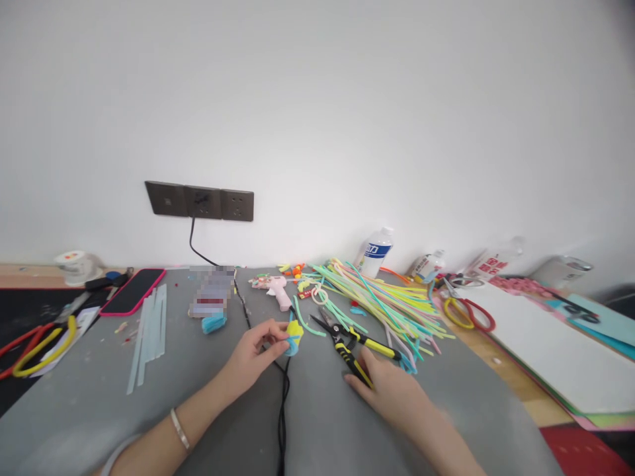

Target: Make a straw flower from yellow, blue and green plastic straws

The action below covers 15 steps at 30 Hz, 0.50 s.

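My left hand (262,347) pinches a small yellow and blue fuzzy piece (294,334), apparently shaped from pipe cleaners, above the grey mat (223,410). To its right, my right hand (384,383) is closed around the black-and-yellow handles of a pair of pliers (347,350). The pliers' handles are spread and their nose points up and left, away from me. Just beyond the tool lies a loose bundle of pastel pipe cleaners (381,297). A pink glue gun (280,291) rests behind my left hand.
Black cables (282,396) run across the mat between my hands. Leftward lie pale glue sticks (149,330), a pink-edged phone (133,292) and red-and-yellow scissors (47,344). A white bottle (376,251) stands by the wall; more scissors (469,314) and paper sheets (546,350) lie right.
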Each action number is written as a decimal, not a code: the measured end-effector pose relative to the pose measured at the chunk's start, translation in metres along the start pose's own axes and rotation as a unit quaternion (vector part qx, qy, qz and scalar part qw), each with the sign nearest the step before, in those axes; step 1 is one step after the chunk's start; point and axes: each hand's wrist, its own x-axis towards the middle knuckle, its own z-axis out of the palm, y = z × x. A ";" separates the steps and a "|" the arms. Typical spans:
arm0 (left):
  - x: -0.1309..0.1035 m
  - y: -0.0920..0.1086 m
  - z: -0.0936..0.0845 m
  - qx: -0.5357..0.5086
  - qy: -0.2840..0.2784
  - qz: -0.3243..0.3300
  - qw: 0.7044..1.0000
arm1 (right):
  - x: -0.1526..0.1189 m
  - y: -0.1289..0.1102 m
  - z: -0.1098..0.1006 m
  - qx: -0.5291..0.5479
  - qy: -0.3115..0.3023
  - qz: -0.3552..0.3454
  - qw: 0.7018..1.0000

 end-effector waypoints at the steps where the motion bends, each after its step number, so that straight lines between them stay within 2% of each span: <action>1: 0.000 0.000 0.001 -0.001 -0.002 -0.001 1.000 | -0.001 0.000 0.006 0.004 0.022 0.006 1.000; 5: 0.000 0.000 0.004 -0.008 -0.004 0.004 1.000 | -0.003 0.002 0.020 0.024 0.079 0.007 0.997; 9: -0.001 0.000 0.006 0.032 -0.022 0.003 0.999 | -0.007 0.009 0.021 0.059 0.080 -0.018 0.995; 12: -0.001 0.000 0.006 0.041 -0.029 0.001 0.999 | -0.015 0.018 0.019 0.145 0.073 -0.036 0.986; 15: 0.001 0.001 0.006 0.005 -0.014 0.006 1.000 | -0.026 0.023 0.020 0.241 0.127 -0.068 0.960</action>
